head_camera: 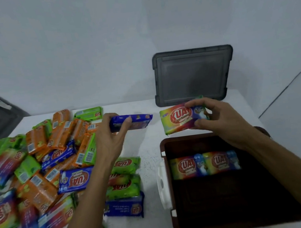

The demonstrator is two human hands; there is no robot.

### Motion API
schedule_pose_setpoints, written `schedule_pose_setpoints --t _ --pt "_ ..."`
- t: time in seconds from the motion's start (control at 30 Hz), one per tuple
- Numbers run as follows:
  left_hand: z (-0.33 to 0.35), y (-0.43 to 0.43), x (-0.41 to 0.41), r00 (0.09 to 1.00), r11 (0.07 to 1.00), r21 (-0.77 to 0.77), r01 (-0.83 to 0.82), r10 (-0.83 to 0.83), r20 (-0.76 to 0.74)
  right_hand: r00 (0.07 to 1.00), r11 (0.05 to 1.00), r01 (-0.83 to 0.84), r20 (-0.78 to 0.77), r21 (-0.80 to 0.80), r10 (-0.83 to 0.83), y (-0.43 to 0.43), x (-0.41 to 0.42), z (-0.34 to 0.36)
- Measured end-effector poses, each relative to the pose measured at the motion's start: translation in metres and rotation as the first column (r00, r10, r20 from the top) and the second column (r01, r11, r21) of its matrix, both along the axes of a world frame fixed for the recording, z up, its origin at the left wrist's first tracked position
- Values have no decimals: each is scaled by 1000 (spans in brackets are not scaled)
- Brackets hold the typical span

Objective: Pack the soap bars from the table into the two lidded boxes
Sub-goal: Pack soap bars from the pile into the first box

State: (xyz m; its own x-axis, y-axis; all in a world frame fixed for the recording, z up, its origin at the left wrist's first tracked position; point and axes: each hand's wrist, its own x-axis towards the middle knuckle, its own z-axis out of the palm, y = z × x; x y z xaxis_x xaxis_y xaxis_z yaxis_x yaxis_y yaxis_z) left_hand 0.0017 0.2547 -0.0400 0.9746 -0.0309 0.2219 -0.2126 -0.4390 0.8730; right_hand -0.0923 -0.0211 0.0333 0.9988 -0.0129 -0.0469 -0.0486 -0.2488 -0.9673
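A person's left hand [108, 136] holds a blue-wrapped soap bar [131, 123] above the white worktop [148, 163], fingers [125, 124] curled over its near edge. The right hand [217, 122] grips a rainbow-wrapped soap bar [181, 118], thumb below and fingers on top, just above the far rim of an open brown box [224, 199] holding two matching bars [204, 164]. A heap of wrapped soap bars [38, 172] lies at left. A grey lid [193, 74] leans against the wall.
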Motion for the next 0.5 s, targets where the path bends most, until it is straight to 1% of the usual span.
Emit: schedule_pose_setpoints --t 0.1,0.17,0.27,0.33,0.5 --pt "18 -5 -23 998 986 -155 61 -65 -19 1000 997 19 -9 76 -18 -14 -31 2" --pt "26 -10 -41 994 971 -216 103 -110 -19 999 993 35 -31 110 -32 -22 -48 -1" --pt "29 -17 -64 987 959 -241 150 -161 -26 994 990 55 -100 132 -42 -31 -69 -10" --pt "27 -22 -76 980 948 -269 171 -192 -52 990 992 48 -135 119 -32 -34 -78 -19" --pt "19 -33 -90 967 923 -351 159 -218 -133 977 997 -40 -206 63 52 -25 -81 -50"
